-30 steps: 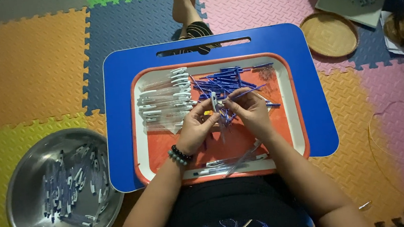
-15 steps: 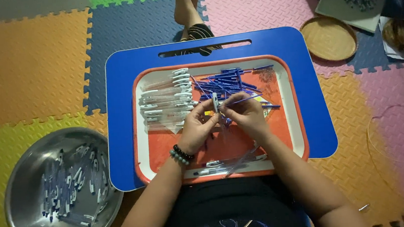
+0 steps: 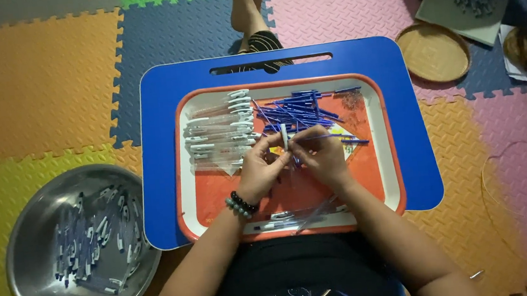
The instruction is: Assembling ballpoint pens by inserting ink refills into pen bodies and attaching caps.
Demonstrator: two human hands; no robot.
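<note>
While a pen (image 3: 285, 136) is gripped upright over the tray (image 3: 184, 174) by fingers of both the left hand (image 3: 260, 167) and right hand (image 3: 320, 157), many finished pens (image 3: 91, 242) lie in the bowl (image 3: 25, 251); refills (image 3: 301, 110) and barrels (image 3: 218, 133) remain.

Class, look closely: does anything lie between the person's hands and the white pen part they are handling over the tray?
Nothing visible does. The left hand and right hand already touch the white pen part above the orange tray.
</note>
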